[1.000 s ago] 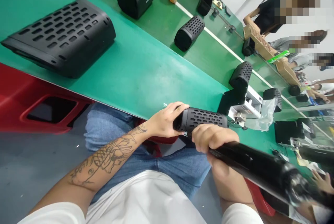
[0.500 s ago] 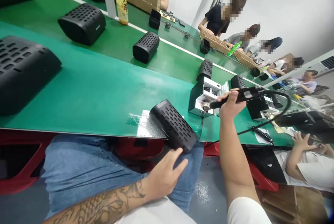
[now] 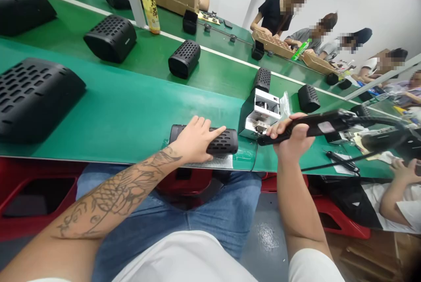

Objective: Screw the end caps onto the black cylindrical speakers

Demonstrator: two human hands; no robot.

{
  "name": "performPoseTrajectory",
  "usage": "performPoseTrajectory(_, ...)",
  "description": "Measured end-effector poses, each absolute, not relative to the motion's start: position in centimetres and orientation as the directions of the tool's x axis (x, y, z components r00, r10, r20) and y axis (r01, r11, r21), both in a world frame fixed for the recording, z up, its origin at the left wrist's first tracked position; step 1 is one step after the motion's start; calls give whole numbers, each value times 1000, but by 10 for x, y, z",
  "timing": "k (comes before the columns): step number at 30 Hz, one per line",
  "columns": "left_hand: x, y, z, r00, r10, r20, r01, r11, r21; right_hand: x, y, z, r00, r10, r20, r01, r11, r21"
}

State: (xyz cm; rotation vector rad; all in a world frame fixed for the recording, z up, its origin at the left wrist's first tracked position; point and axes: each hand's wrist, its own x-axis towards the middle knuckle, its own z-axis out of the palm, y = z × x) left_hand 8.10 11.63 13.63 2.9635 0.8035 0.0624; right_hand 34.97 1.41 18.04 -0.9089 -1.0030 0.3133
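Note:
In front of me a black perforated speaker (image 3: pixel 226 142) lies lengthwise along the table's near edge, partly covered by my left hand (image 3: pixel 195 139). That hand spans it from above, fingers over the far side and thumb on the near side. My right hand (image 3: pixel 292 135) is wrapped round a black electric screwdriver (image 3: pixel 312 126) with a cable at its back end. The screwdriver's front end is close to a small black and silver screw feeder (image 3: pixel 259 115); whether they touch I cannot tell.
More black speakers stand on the green table (image 3: pixel 131 111), a large one (image 3: pixel 36 98) at the left. A yellow drink bottle (image 3: pixel 150 5) stands by a white post. Several co-workers sit across the table, and another person's hands (image 3: pixel 403 170) are at the right. Red stools are below.
The speaker has turned from slanting over the table edge to lying along it. My left hand has moved up onto it. The screwdriver's front end has drawn back slightly from the screw feeder.

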Motion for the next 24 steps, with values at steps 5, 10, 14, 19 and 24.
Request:
performPoseTrajectory(5, 74, 122, 137, 836, 542, -83, 548, -829, 111, 303, 1, 188, 380, 705, 599, 48, 631, -774)
performPoseTrajectory(10, 76, 117, 139, 834, 549, -52, 551, -827, 111, 280, 16, 180, 325, 739, 590, 8, 622, -783)
performPoseTrajectory(14, 76, 118, 138, 842, 536, -56, 539, -834, 117, 279, 22, 173, 260, 785, 563, 9, 581, -814)
performPoseTrajectory(19, 77, 119, 138, 846, 529, -67, 533, -834, 141, 278, 19, 170, 215, 798, 563, -27, 581, -814)
performPoseTrajectory(24, 78, 118, 142, 835, 543, -92, 551, -817, 170, 275, 20, 171, 136, 845, 516, -27, 524, -851)
